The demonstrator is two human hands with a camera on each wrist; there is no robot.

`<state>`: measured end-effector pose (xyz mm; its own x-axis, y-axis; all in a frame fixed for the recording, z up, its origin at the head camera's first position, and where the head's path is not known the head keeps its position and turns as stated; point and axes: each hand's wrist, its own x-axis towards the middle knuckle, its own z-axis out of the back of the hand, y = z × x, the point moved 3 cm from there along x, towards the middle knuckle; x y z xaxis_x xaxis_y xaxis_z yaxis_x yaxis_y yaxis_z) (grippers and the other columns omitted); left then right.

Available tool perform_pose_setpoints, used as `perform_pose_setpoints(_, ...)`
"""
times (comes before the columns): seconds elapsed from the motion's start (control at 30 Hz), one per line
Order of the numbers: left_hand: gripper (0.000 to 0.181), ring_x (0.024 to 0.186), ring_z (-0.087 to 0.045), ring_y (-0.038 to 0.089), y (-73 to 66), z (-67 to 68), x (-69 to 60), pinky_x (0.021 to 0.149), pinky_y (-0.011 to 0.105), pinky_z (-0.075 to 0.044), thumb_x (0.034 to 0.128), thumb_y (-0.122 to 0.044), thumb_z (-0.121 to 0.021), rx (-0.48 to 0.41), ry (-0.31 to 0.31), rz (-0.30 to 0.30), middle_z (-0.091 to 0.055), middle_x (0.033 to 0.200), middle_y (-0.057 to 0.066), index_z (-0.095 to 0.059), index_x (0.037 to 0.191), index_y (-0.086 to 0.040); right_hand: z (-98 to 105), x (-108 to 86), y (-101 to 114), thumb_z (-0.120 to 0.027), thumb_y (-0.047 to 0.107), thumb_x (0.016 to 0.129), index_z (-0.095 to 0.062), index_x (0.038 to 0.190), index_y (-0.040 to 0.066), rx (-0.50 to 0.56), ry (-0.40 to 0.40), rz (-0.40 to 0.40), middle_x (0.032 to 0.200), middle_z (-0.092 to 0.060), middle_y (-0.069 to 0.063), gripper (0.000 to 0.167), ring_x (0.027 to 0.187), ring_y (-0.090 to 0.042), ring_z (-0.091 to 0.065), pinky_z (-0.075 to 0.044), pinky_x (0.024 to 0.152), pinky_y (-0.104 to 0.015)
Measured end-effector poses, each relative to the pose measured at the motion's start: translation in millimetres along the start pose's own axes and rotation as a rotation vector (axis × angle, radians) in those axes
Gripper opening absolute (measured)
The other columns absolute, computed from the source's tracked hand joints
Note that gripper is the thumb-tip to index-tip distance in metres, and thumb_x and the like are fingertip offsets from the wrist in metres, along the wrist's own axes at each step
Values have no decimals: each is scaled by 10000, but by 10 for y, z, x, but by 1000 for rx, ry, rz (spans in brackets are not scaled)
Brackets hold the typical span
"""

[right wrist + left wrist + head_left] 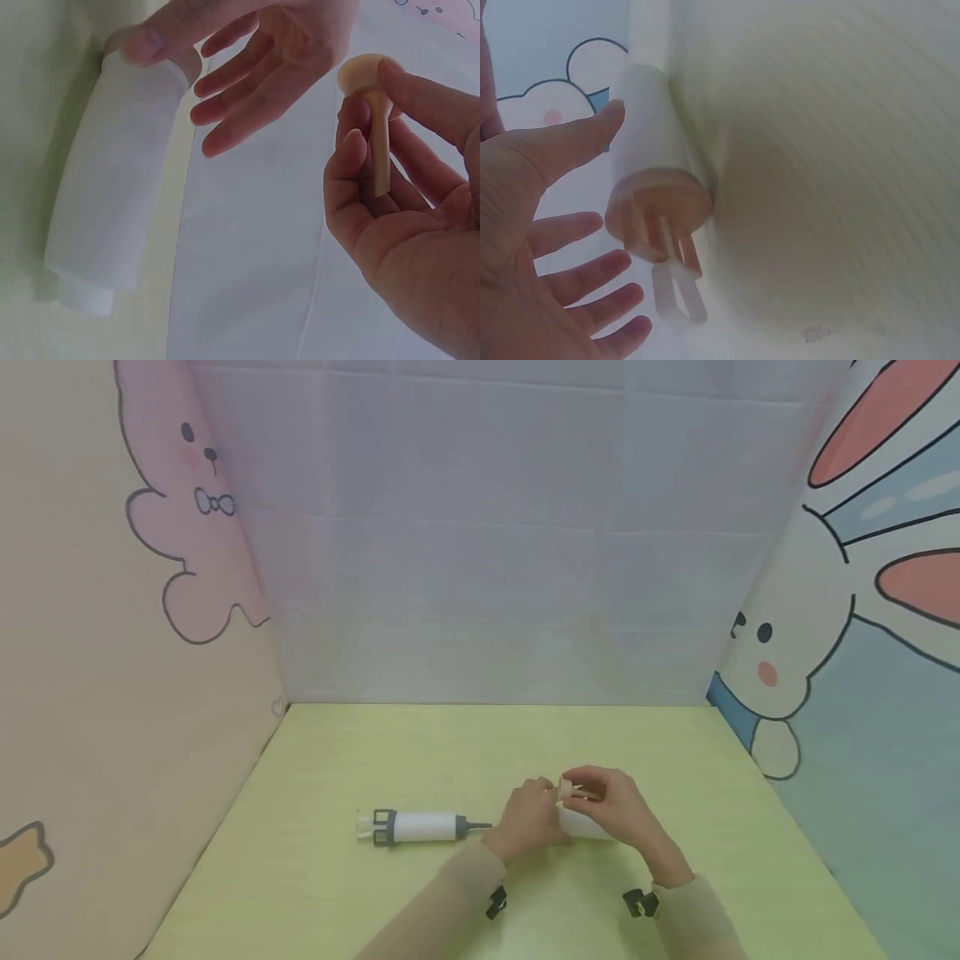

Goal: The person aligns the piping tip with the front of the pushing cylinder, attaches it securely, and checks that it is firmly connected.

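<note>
The right hand (pixel 618 806) is pinching 1 beige nozzle (pixel 381 142), apparently readying it, while the left hand (pixel 528 818) is spreading its fingers beside 1 white tube (pixel 112 172) lying below the right hand, the next move probably calling for careful alignment.

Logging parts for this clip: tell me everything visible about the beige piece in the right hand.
The beige piece has a wide, rounded end narrowing into a slim, straight stem; it looks smooth, perhaps plastic. The right hand holds it up between thumb and fingers, the thumb at the wide end. In the right wrist view its stem points down the picture, and it is apart from the white tube.
</note>
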<state>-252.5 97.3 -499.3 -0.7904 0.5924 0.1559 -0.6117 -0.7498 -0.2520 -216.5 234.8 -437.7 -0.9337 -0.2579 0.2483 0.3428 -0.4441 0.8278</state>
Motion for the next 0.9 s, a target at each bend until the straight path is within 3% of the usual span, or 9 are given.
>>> perform_pose_setpoints(0.23, 788, 926, -538, 168, -161, -164, 56, 811, 363, -435, 622, -586, -820, 59, 41, -68, -585, 1005, -31, -571, 1270, -212, 70, -73, -17, -744, 94, 830, -653, 1150, 33, -21, -9, -24, 1107, -655, -83, 338, 980, -235, -648, -509, 802, -278)
perform_pose_setpoints(0.37, 670, 842, -532, 144, -181, -192, 74, 783, 357, -423, 672, -537, -813, 88, 95, -28, -562, 905, -47, -611, 1205, -187, 97, -76, -35, -743, 117, 835, -654, 1163, 62, -35, -15, -31, 1119, -653, -79, 345, 978, -228, -650, -511, 801, -286)
perform_pose_setpoints(0.5, 509, 806, -523, 148, -155, -227, 81, 761, 357, -422, 716, -452, -809, 60, 120, 9, -553, 844, -46, -668, 1114, -167, 101, -70, -47, -756, 110, 819, -657, 1156, 45, -20, -24, -52, 1111, -656, -80, 357, 969, -227, -653, -513, 799, -292)
perform_pose_setpoints(0.73, 345, 765, -506, 162, -67, -248, 93, 667, 336, -452, 792, -294, -754, 53, 53, -41, -559, 807, -24, -701, 1127, -233, 118, -110, -82, -760, 105, 815, -650, 1149, 7, 5, -25, -65, 1112, -650, -122, 365, 988, -266, -644, -509, 814, -307)
perform_pose_setpoints(0.9, 411, 757, -515, 170, 49, -110, 115, 596, 315, -429, 808, -208, -731, 28, -35, -50, -620, 870, -13, -672, 1206, -291, 149, -147, -119, -739, 84, 832, -642, 1161, -1, -1, -25, -75, 1136, -637, -147, 353, 1014, -293, -632, -511, 810, -314)
